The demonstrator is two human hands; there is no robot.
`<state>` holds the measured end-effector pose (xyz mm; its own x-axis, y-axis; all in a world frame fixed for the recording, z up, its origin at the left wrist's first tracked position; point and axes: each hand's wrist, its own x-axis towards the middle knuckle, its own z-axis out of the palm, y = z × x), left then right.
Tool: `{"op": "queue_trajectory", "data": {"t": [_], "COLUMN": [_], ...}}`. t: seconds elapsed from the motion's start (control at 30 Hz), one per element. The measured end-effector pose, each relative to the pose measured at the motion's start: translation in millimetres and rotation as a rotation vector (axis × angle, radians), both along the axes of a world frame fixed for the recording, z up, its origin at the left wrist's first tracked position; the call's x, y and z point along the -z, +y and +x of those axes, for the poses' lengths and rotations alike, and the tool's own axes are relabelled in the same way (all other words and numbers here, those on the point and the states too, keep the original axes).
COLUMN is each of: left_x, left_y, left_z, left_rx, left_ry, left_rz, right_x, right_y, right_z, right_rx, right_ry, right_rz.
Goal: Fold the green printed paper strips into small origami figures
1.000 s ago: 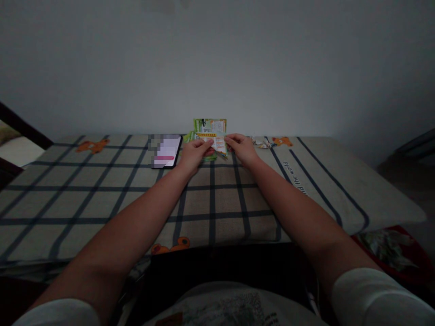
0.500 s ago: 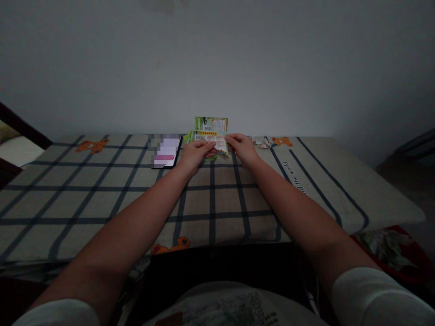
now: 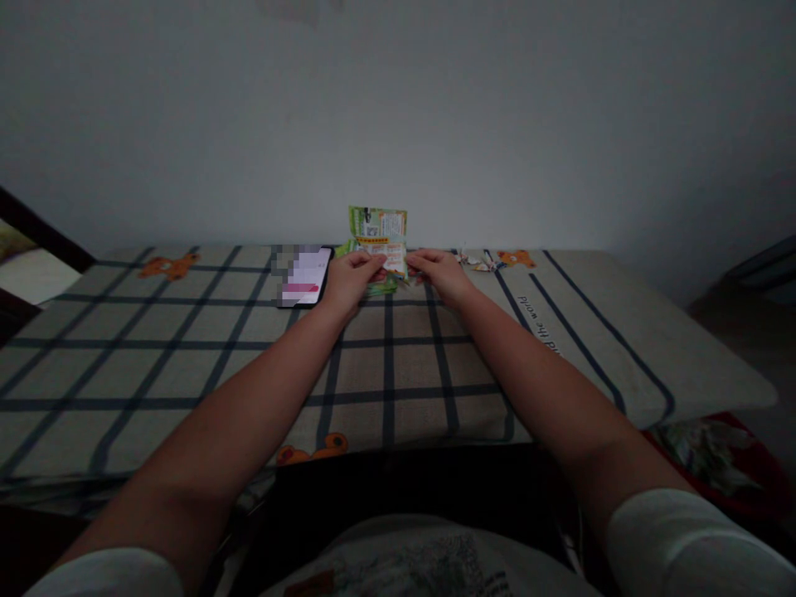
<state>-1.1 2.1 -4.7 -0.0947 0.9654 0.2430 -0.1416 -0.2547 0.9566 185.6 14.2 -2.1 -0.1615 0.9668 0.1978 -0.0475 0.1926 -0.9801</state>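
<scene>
A green and white printed packet (image 3: 377, 225) stands between my two hands near the back of the table. My left hand (image 3: 350, 278) pinches its lower left side with thumb and fingers. At the lower right edge, my right hand (image 3: 443, 274) pinches the same packet. Below and behind it, more green packets (image 3: 381, 288) lie on the cloth, partly covered by my hands. Just left of my left hand lies a phone (image 3: 307, 278) with a lit, partly blurred screen. Crumpled white scraps (image 3: 482, 262) rest to the right of my right hand.
A checked tablecloth (image 3: 410, 365) with bear prints covers the table, which stands against a pale wall (image 3: 398, 108). Dark chair parts (image 3: 43, 220) show at the left. Below the table's right edge is a red container (image 3: 755, 464) with something leafy or patterned in it.
The packet has shifted slightly left and now faces me more squarely and straight. My right hand moved a little left with it; my left hand shifted slightly left.
</scene>
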Motion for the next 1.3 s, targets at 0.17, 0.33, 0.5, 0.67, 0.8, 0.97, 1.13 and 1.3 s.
{"op": "queue_trajectory", "data": {"t": [0.17, 0.33, 0.5, 0.67, 0.8, 0.97, 1.13, 1.3], "left_x": [1.4, -5.6, -1.2, 4.5, 1.3, -5.2, -5.8, -4.0], "left_y": [-1.9, -11.0, -9.1, -3.0, -5.3, -10.2, -11.3, -14.3], "left_z": [1.2, 4.0, 3.5, 0.8, 2.9, 5.1, 5.5, 8.0], "left_rx": [0.063, 0.161, 0.159, 0.161, 0.145, 0.070, 0.096, 0.196], "left_ry": [-0.032, -0.004, 0.044, 0.038, 0.008, 0.005, -0.012, 0.010], "left_rz": [-0.025, -0.069, -0.068, -0.055, -0.061, -0.055, -0.071, -0.115], "right_x": [0.2, -1.8, -2.4, -1.6, -1.3, -0.8, -0.6, -1.0], "right_y": [1.2, 0.5, 0.4, 1.0, 0.0, -1.6, 0.0, -0.2], "right_z": [-0.9, -1.8, -2.3, -2.9, -2.4, -1.5, -2.1, -2.0], "right_rx": [0.031, 0.078, 0.090, 0.055, 0.036, -0.027, -0.001, 0.031], "right_ry": [-0.006, 0.001, 0.007, 0.026, 0.030, 0.008, -0.054, -0.060], "right_rz": [0.002, 0.024, 0.030, 0.034, 0.027, 0.002, 0.009, 0.068]}}
